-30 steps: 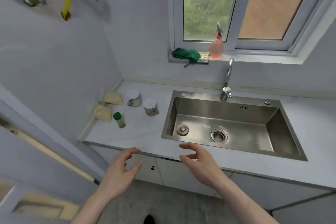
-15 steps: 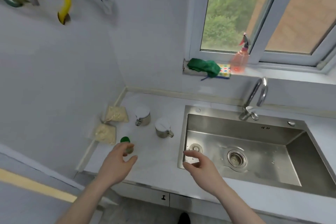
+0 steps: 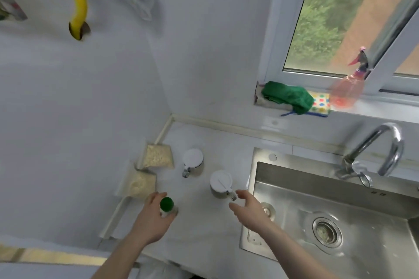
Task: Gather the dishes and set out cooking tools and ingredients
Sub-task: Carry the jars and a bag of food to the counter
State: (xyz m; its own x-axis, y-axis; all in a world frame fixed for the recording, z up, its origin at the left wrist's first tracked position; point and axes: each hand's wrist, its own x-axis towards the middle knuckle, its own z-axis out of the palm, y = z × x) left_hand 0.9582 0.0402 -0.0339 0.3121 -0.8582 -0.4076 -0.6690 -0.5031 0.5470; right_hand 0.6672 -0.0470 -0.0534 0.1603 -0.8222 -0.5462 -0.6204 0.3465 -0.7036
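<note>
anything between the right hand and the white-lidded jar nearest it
Nothing: the head view shows only a bare gap between the right hand and the jar.

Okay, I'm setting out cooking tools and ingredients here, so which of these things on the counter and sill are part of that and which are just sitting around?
Part of the job:
green-capped bottle
two white-lidded canisters
two bags of grain

Just lying about:
green cloth
pink spray bottle
spotted sponge
yellow hose
</note>
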